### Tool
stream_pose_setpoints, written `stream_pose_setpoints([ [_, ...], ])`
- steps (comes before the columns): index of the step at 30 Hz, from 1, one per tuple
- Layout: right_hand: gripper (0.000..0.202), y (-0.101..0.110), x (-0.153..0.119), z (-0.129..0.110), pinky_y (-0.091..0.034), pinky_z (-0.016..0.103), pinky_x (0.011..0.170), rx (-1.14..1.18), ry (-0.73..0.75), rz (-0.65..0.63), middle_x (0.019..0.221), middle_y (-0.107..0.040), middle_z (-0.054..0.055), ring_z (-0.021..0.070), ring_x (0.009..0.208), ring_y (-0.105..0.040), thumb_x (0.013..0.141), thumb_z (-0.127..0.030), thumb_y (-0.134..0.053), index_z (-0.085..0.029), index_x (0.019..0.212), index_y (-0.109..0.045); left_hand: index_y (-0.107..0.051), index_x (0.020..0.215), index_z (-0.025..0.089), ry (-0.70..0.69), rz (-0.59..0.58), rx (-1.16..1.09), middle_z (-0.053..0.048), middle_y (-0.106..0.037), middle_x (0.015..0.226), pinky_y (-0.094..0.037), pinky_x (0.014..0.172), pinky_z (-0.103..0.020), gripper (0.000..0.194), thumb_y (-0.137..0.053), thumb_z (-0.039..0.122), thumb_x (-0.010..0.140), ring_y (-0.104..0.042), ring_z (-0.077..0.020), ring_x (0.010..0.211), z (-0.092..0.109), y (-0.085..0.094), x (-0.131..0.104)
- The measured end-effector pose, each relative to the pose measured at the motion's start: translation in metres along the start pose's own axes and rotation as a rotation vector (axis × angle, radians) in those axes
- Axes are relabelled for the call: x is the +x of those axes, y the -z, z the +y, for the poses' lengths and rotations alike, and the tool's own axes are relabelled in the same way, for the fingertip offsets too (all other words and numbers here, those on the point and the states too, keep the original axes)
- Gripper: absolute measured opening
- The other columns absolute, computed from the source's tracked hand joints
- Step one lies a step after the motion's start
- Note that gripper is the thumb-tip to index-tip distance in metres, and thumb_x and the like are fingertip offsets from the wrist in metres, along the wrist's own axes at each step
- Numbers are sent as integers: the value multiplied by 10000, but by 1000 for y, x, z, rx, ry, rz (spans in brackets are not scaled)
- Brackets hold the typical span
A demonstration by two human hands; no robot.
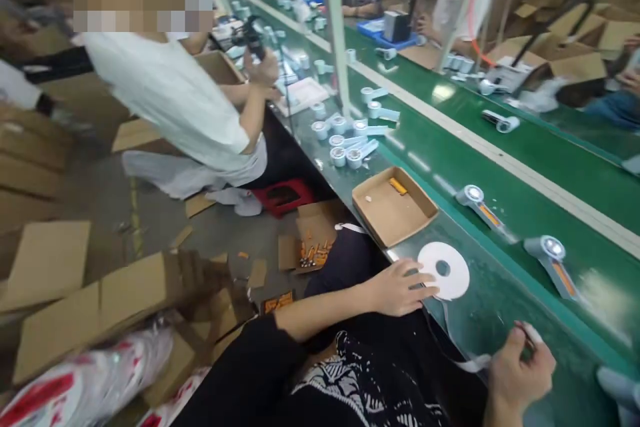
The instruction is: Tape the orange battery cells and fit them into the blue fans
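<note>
My left hand point(400, 287) lies with its fingers spread over the near edge of a flat white roll of tape point(459, 271) on the bench edge. A loose narrow tape strip point(473, 365) runs from the roll, sags past the bench edge and reaches my right hand point(523, 367). That hand is closed in a pinch around the strip; a white piece covers the tip of its index finger, and I cannot tell what it is. Beyond the roll, two pale blue handheld fans point(473, 197) with orange cells in their handles lie on the green belt.
A shallow cardboard tray point(395, 230) holding one orange battery point(398, 186) sits beside the roll. Several pale fans point(354, 157) cluster farther up the bench. A co-worker in a white shirt point(170, 93) stands at left. Cartons point(133, 287) crowd the floor; a metal post point(333, 27) rises from the bench.
</note>
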State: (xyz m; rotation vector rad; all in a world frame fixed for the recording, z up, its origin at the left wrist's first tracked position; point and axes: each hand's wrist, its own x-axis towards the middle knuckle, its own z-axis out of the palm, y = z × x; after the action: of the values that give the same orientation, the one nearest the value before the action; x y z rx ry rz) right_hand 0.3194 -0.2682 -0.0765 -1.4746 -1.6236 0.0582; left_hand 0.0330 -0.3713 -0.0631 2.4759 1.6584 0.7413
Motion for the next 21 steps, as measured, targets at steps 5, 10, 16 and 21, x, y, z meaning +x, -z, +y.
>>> stream_pose_setpoints([
  [5, 297, -21, -11, -48, -498, 505, 896, 84, 610, -349, 1019, -764, 171, 340, 934, -707, 980, -467, -632, -198, 1050, -736, -748, 1026, 206, 559, 240, -201, -87, -753, 1098, -497, 1054, -399, 305, -482, 340, 1088, -630, -212, 1096, -2, -1, -147],
  [10, 101, -47, -27, -110, -523, 432, 832, 269, 890, -576, 972, -778, 86, 269, 852, -719, 914, -230, -737, -257, 1010, -721, -683, 793, 198, 1339, 279, -302, -89, -708, 912, -526, 981, -420, 441, -412, 390, 1084, -646, -233, 985, -43, -20, -257],
  [16, 370, -126, -99, -182, -537, 519, 1063, 424, 650, -1217, 1371, -709, 130, 314, 1292, -657, 996, -259, -617, -285, 1363, -651, -666, 1266, 162, 1463, 156, -551, -163, -734, 1225, -555, 984, -405, 358, -536, 409, 1042, -699, -264, 1123, -136, -65, -255],
  [21, 548, -257, -151, -209, -449, 596, 1161, 182, 178, -1352, 1489, -606, 219, 382, 1439, -518, 1031, -551, -557, -153, 1404, -612, -547, 1483, 177, 1253, 45, -718, -175, -614, 1467, -522, 1103, -446, 512, -610, 416, 1034, -614, -285, 1323, -229, -88, -160],
])
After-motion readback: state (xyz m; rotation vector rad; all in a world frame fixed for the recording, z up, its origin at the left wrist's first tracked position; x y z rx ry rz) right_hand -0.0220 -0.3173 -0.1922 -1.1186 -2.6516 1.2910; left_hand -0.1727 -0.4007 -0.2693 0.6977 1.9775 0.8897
